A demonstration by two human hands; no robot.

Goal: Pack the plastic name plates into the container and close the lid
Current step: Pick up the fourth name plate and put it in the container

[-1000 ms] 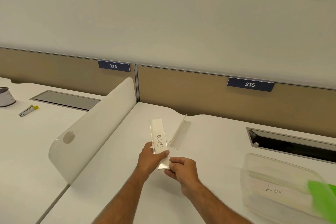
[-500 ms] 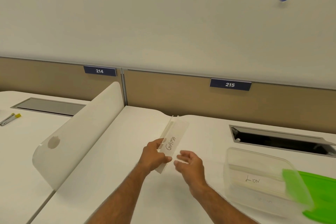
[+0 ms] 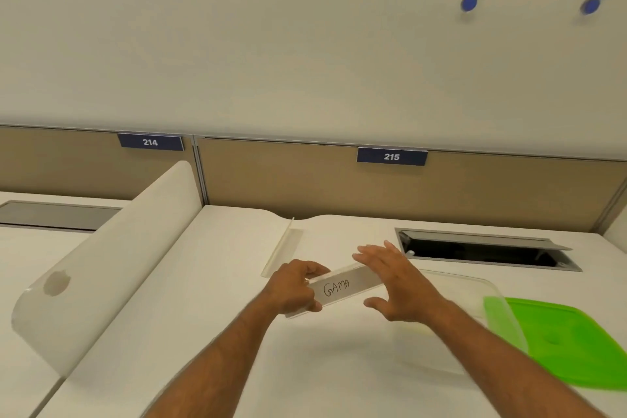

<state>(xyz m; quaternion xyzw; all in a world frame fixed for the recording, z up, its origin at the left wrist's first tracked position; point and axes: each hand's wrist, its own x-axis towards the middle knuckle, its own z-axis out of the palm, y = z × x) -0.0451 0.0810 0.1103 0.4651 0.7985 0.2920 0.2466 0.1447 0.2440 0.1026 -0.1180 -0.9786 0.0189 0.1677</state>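
Observation:
My left hand (image 3: pixel 295 288) grips the left end of a clear plastic name plate marked "GAMA" (image 3: pixel 342 287), held level above the white desk (image 3: pixel 203 332). At the plate's right end my right hand (image 3: pixel 397 285) hovers with its fingers spread, holding nothing. A second clear name plate (image 3: pixel 283 249) lies on the desk just behind my left hand. The clear container (image 3: pixel 475 285) stands to the right, largely hidden by my right hand and forearm. Its green lid (image 3: pixel 563 339) leans against the container's right side.
A curved white divider panel (image 3: pixel 112 261) rises along the desk's left edge. An open cable hatch (image 3: pixel 485 249) is cut into the desk behind the container. Tan partition panels with signs 214 (image 3: pixel 150 142) and 215 (image 3: pixel 392 156) close off the back.
My left hand has swung the GAMA plate from pointing away to lying crosswise, moving it right toward the container. My right hand let go of it and now stays spread by its right end.

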